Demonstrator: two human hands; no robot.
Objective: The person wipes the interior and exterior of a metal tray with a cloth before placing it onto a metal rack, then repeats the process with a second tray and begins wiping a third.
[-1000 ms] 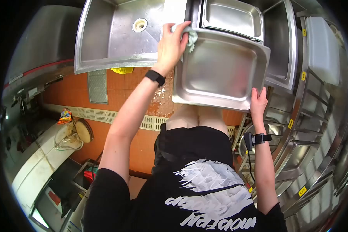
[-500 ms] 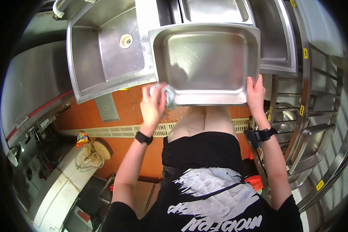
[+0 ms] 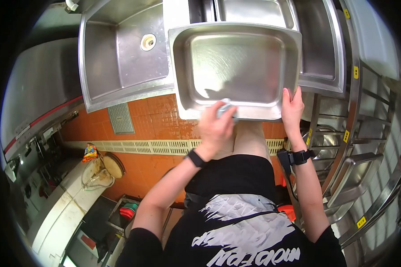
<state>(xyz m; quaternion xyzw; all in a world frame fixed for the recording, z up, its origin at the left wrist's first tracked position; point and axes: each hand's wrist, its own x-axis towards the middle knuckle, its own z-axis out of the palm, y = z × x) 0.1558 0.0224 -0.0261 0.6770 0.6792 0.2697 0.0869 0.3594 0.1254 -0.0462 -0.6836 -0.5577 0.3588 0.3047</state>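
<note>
A deep rectangular metal pan [image 3: 236, 66] is tilted toward me at the front edge of the sinks. My right hand [image 3: 293, 109] grips its right side near the lower corner, thumb on the rim. In my left hand [image 3: 217, 127] is a bunched grey-green cloth [image 3: 227, 108], pressed against the pan's near wall, left of its middle. Fingers of my left hand are bent round the cloth and partly hide it.
On the left is a sink basin [image 3: 138, 62] with a drain. Another metal pan [image 3: 254, 11] lies behind the held one, beside a right basin [image 3: 316, 40]. A metal rack [image 3: 353, 102] stands at right. A white counter [image 3: 60, 211] is at lower left.
My left hand has moved right with the cloth, from the pan's lower left corner along its near wall. My right hand keeps its grip, and the pan has barely shifted.
</note>
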